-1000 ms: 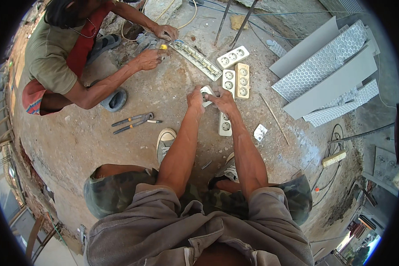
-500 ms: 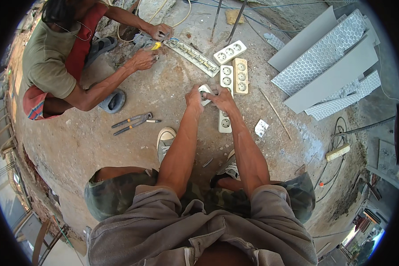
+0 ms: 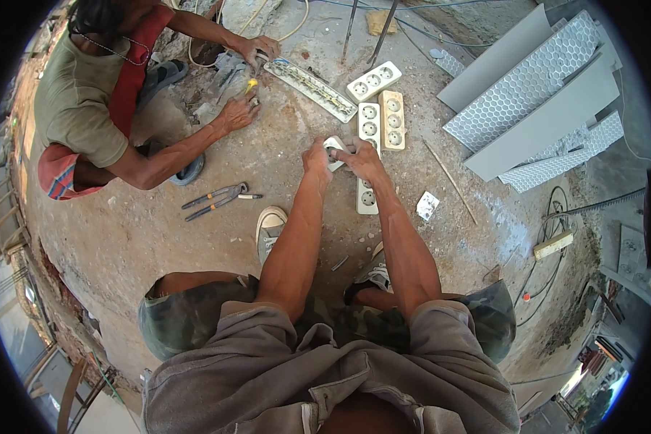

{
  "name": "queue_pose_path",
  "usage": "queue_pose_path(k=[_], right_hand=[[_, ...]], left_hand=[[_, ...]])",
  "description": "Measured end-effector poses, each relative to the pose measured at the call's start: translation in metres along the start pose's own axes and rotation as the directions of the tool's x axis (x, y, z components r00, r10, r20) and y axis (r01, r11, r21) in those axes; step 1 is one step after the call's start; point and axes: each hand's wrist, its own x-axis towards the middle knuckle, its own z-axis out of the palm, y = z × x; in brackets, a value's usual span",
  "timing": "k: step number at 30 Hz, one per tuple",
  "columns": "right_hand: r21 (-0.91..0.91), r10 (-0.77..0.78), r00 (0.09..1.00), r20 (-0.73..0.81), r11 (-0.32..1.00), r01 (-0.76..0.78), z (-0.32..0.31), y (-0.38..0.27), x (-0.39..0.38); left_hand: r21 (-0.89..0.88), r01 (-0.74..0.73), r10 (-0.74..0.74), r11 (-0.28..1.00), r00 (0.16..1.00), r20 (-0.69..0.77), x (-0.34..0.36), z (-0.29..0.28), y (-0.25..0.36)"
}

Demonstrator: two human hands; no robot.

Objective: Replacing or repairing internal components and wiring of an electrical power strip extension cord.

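Between my two hands is a small white socket piece [image 3: 333,147] with a round outlet. My left hand [image 3: 315,158] grips its left edge. My right hand [image 3: 363,160] closes on its right side, fingers pressed over the outlet. Beside and partly beneath my right hand lie white socket strips, one upper strip [image 3: 369,121] and one lower strip [image 3: 367,198]; my hand hides where they meet. A cream three-outlet strip [image 3: 392,120] and another white strip [image 3: 374,81] lie just beyond.
At the left a crouching co-worker [image 3: 79,101] has one hand at a long opened strip [image 3: 311,88] with bare contacts, the other by a yellow-handled tool [image 3: 252,84]. Pincers [image 3: 217,201] lie near my left shoe [image 3: 270,228]. Grey and honeycomb-patterned panels [image 3: 535,94] are stacked at the right.
The co-worker's nearer hand has drawn back from the opened strip, and the yellow handle has shifted slightly. My hands hold the socket piece in nearly the same place.
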Motion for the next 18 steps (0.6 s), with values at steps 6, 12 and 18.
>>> queue_pose_path(k=[6,12,18], right_hand=[[-0.205,-0.135,0.988,-0.078,0.972,0.117,0.001,-0.014,0.003],[-0.602,-0.320,0.938,0.131,0.727,0.332,-0.008,-0.088,0.071],[-0.807,-0.140,0.901,0.410,0.404,0.430,0.034,-0.145,0.147]], left_hand=[[-0.059,0.006,-0.005,0.998,1.000,0.005,0.010,-0.005,-0.002],[0.004,0.021,-0.021,1.000,0.999,-0.044,0.016,-0.009,-0.029],[0.026,0.065,-0.060,0.998,0.987,-0.146,0.002,-0.032,-0.036]])
